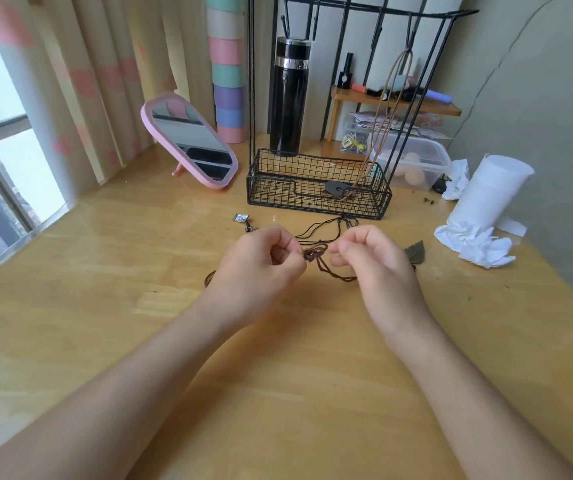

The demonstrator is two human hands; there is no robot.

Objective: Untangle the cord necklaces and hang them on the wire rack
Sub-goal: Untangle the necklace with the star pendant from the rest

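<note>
Forearms reach in from the near edge of the pale wooden tabletop [278,393] and meet at its middle. The left hand [260,263] is curled, thumb and fingertips pinching a knot in the tangled dark brown cord necklaces [314,253]. The right hand [380,258], also curled, pinches the cord just beside that knot. Loose loops trail on the wood beyond and below the hands.

A small square silver pendant [241,217] lies near the left knuckles, and a green leaf-shaped pendant [414,251] shows just behind the right hand. The black wire rack [316,202] stands near, beyond the hands. A tan cord necklace [368,164] hangs from a hook on its right side, with its dark flat pendant [337,189] down in the basket base.

Bare wood spreads on the near side and to the left. Crumpled white tissue [475,244] and a white paper roll [489,192] crowd the right edge. The round label on a small black bottle [345,76] behind the rack is too small to read.
</note>
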